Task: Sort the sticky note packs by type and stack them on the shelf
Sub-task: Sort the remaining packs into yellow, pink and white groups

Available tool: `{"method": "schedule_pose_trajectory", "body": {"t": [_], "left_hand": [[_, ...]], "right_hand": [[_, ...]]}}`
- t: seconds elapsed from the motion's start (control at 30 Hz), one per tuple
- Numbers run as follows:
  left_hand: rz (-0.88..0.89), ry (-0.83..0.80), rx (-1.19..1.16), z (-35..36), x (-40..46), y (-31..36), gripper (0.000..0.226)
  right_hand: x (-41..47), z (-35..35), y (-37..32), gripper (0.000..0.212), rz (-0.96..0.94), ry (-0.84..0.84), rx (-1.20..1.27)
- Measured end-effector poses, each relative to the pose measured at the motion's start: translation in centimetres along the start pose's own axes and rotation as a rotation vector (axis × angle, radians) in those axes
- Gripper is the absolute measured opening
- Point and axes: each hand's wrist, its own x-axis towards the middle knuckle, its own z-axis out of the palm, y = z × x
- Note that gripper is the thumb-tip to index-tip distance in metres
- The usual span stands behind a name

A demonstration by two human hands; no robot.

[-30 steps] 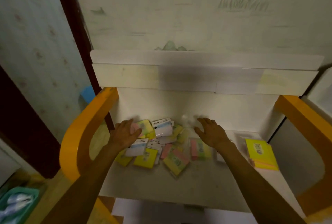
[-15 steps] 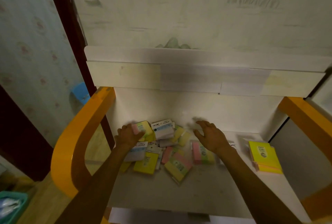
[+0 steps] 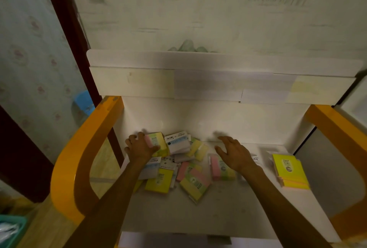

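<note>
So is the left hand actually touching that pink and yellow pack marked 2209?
Touching. In the head view the left hand has its thumb lying across the front of the 2209 pack and its fingers curled round the pack's left edge, with no gap showing.

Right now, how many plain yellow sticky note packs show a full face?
2: one yellow pack at the pile's front left, one topping the separate stack at the right. Others may be hidden underneath.
</note>
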Motion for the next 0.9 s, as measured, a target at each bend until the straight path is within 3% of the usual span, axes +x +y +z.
{"method": "schedule_pose_trajectory", "body": {"t": [0.17,0.27,0.57,0.8,0.9], "left_hand": [[0.147,0.067,-0.043,-0.3,-0.2,0.5,0.071],[0.201,0.042,-0.241,-0.6,-0.3,0.4,0.073],[0.160,0.024,-0.619,-3.6,-0.6,-0.5,0.065],[0.198,0.064,-0.746,-7.6,-1.3,-1.1,0.058],[0.231,0.053,-0.779,-9.0,-1.9,-1.2,0.056]], "right_hand": [[0.3,0.0,-0.1,0.052,0.000,0.001,0.005],[0.4,0.1,-0.2,0.052,-0.001,-0.001,0.009],[1.3,0.5,-0.9,0.053,-0.023,-0.001,0.061],[4.4,2.3,-5.5,0.060,-0.068,-0.032,0.238],[5.9,3.7,-8.5,0.067,-0.059,-0.047,0.199]]}}
